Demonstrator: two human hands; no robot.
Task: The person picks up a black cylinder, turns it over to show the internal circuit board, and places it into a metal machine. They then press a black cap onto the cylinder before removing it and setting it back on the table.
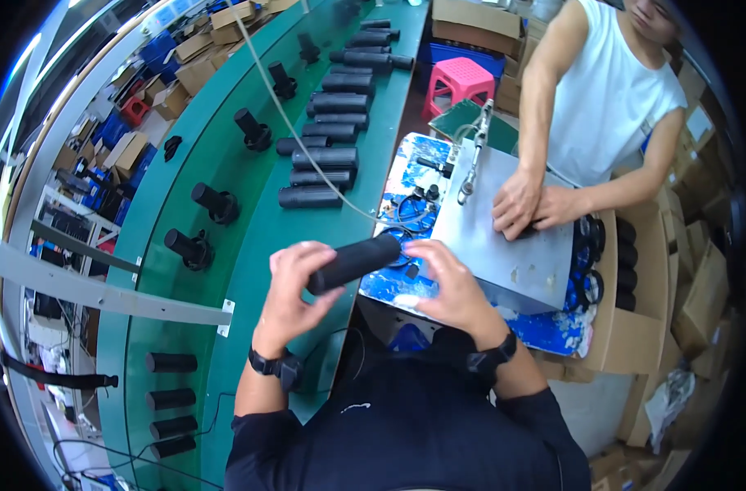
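Note:
A plain black cylinder is held tilted in front of me, its right end higher than its left. Around its left end are the fingers and thumb of my left hand. My right hand is beside the other end with fingers and thumb spread apart; whether a fingertip touches the cylinder I cannot tell. Beyond my hands, a row of similar black cylinders lies on the green bench. Black ring-shaped parts sit on the blue-and-white stained board near my right hand.
A co-worker's hands work over a metal box at the right. Several black cylinders on round bases stand along the left, with more cylinders lower down. A white metal bar crosses the left side. An open carton stands right.

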